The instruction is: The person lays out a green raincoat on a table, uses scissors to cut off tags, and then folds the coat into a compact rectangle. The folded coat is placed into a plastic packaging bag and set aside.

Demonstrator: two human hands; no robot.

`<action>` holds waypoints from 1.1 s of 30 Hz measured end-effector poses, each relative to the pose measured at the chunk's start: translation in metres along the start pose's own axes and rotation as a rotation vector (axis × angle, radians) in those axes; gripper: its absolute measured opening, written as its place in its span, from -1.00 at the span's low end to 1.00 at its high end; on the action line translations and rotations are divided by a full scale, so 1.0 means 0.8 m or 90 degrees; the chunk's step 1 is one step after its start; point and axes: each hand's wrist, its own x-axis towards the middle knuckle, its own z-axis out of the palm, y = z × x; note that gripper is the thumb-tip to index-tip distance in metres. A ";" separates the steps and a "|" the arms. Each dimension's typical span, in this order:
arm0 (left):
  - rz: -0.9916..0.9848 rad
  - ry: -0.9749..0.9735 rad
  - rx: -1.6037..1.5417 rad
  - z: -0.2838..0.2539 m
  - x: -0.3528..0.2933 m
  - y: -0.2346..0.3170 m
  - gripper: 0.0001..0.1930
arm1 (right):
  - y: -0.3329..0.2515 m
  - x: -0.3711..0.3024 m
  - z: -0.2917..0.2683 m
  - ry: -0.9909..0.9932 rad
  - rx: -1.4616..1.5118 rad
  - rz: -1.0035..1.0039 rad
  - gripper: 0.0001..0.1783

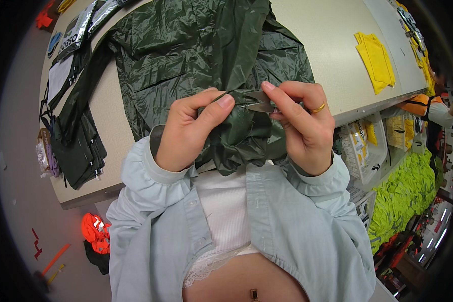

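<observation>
A dark green, shiny rain jacket (161,65) lies spread over the table, its near part gathered up at the front edge. My left hand (192,123) pinches a fold of that fabric between thumb and fingers. Close beside it, my right hand (307,123) grips small metal thread snips (260,105) by the thumb and fingers. The blades point left, spread slightly apart at the held fold. Whether they touch the cloth or a thread, I cannot tell.
Dark green pouches (78,158) and packaged bags (74,38) lie along the table's left side. A folded yellow cloth (375,63) rests at right. Below are white bins (377,156) and a lime-yellow garment pile (402,196). Orange garments (95,232) are on the floor.
</observation>
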 end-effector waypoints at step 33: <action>-0.020 0.000 -0.036 0.006 0.000 -0.001 -0.80 | 0.011 -0.009 0.009 0.056 -0.076 -0.110 -0.46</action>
